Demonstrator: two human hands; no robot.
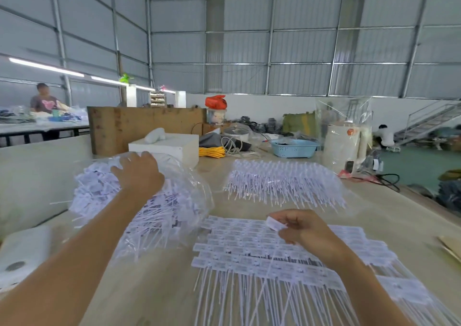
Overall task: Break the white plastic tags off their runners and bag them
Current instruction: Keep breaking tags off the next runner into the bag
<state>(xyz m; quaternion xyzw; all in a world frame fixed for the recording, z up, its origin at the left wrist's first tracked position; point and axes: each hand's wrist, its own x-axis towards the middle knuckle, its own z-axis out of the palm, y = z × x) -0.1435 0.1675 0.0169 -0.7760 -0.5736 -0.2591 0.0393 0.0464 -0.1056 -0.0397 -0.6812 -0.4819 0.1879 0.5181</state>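
A clear plastic bag full of loose white tags lies at the left of the table. My left hand reaches onto its top, fingers spread and lying on the heap of tags. My right hand hovers over rows of white tags joined on their runners at the near middle, and it pinches a single white tag between thumb and fingers. The long thin tails of the tags point toward me. A second spread of joined tags lies farther back on the table.
A white box, yellow cord, a blue basket and a white bucket in plastic stand at the table's far end. A wooden board rises behind. The table's right edge drops to the floor. People work in the distance.
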